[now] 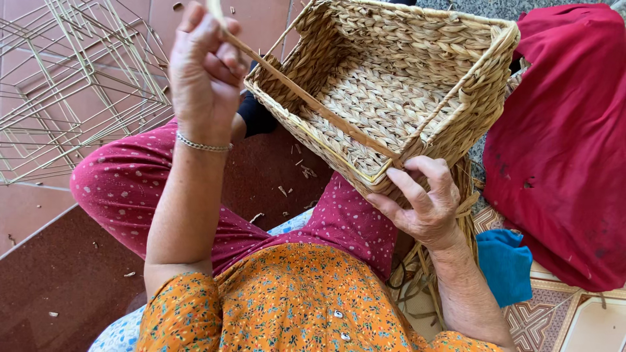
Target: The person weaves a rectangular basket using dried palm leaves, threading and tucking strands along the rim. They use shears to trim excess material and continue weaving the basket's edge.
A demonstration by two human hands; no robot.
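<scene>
Basket: the rectangular woven basket of pale tan plaited fibre rests tilted on your lap, its open mouth turned toward you, its near corner over your right knee.
Strand: a long flat tan fibre strand runs taut from the basket's near rim corner, across its mouth, up to your left hand.
Left hand: your left hand, raised above and left of the basket, is closed around the strand's upper end, fingers curled tight; a thin silver bracelet sits at the wrist.
Right hand: your right hand grips the basket's near corner from below, thumb pressed on the rim where the strand emerges, fingers partly bent around the weave.
Step in hand: judged from the taut line, you are drawing a binding strand tight through the rim.
Next move: it likely calls for a steady pull along the strand while the thumb pins the rim, so the wrap seats without slackening.
Surroundings: loose bundle of dry fibre strands below the basket; red cloth heap right of the basket; blue cloth below that; bare wire basket frames left of the basket on red floor tiles.
</scene>
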